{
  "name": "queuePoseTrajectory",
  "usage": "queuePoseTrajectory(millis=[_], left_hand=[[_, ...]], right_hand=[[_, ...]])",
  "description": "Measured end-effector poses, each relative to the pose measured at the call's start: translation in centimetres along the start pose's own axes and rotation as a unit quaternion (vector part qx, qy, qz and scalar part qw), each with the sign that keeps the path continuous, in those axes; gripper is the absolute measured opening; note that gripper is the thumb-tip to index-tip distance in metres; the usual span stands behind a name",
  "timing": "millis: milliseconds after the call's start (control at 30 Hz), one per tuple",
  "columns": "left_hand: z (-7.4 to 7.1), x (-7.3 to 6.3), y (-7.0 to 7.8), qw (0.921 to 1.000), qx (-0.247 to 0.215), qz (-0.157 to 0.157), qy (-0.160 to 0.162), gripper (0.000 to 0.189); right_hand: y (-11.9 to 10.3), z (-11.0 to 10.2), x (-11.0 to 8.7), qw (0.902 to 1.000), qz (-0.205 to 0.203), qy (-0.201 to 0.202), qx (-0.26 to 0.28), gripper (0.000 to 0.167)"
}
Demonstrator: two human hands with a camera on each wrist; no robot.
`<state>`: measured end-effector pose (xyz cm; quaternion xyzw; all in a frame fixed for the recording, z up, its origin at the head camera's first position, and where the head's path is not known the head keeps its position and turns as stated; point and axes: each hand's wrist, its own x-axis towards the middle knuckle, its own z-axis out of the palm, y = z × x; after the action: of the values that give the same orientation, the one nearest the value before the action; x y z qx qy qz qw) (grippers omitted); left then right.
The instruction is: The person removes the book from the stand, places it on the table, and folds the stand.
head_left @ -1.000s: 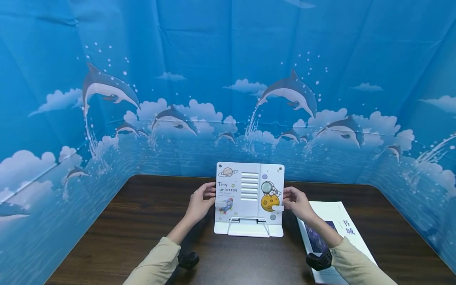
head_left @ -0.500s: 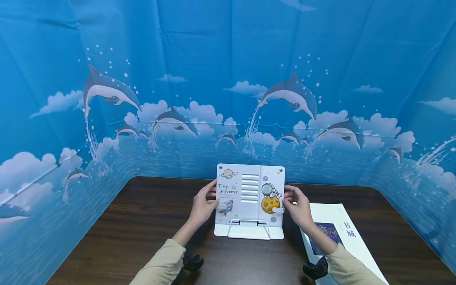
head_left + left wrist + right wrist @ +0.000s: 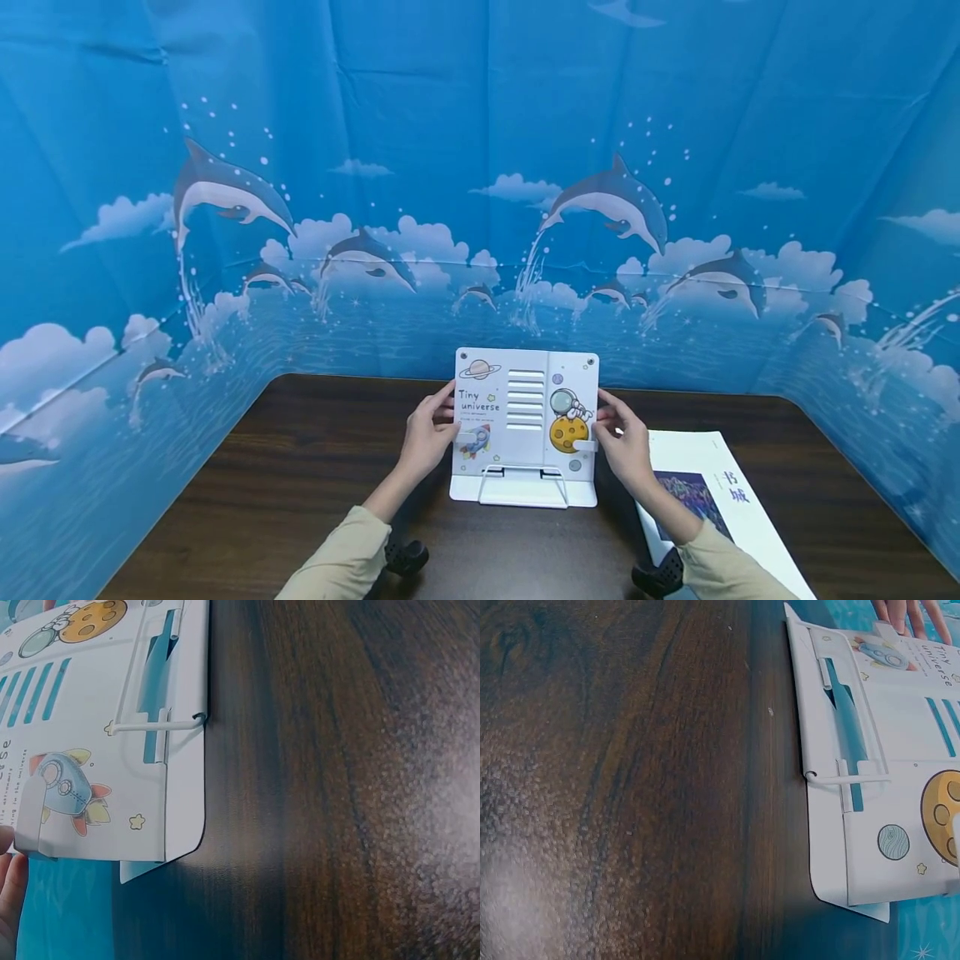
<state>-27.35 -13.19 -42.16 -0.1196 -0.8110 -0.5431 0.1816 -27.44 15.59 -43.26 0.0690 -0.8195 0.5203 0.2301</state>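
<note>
A white metal book stand [image 3: 525,454] with space cartoons and "Tiny universe" lettering stands upright on the table, leaning back. My left hand [image 3: 424,437] pinches its left edge, the thumb in front beside a small white page clip [image 3: 467,437] and the fingers partly behind the panel. On the opposite edge my right hand [image 3: 626,440] holds on near the other page clip [image 3: 585,446], its thumb forward. A white wire rest [image 3: 855,778] projects over the base lip. In the left wrist view, fingertips [image 3: 12,889] show at the panel's side; the right hand is outside its own wrist view.
A white book [image 3: 750,508] with a purple picture on its cover lies on the dark wooden table [image 3: 247,517], partly beneath my right forearm. Behind the table's far edge hangs a blue dolphin-print curtain [image 3: 420,125].
My left hand has shifted slightly inward, its thumb now over the stand's front edge. The right hand and forearm have moved a little left. The stand keeps its place while the view tilts slightly.
</note>
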Motion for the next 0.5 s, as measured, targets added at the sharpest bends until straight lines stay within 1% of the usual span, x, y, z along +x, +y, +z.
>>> queuePoseTrajectory(millis=[267,500], left_hand=[[-0.22,-0.29,0.19,0.9995,0.017,0.001,0.027,0.062],[-0.33,-0.86,0.30,0.9996,0.007,-0.004,0.029,0.062]], right_hand=[[-0.25,0.28,0.04,0.9999,0.010,-0.007,-0.006,0.049],[-0.40,0.32,-0.01,0.9998,0.008,-0.010,-0.012,0.049]])
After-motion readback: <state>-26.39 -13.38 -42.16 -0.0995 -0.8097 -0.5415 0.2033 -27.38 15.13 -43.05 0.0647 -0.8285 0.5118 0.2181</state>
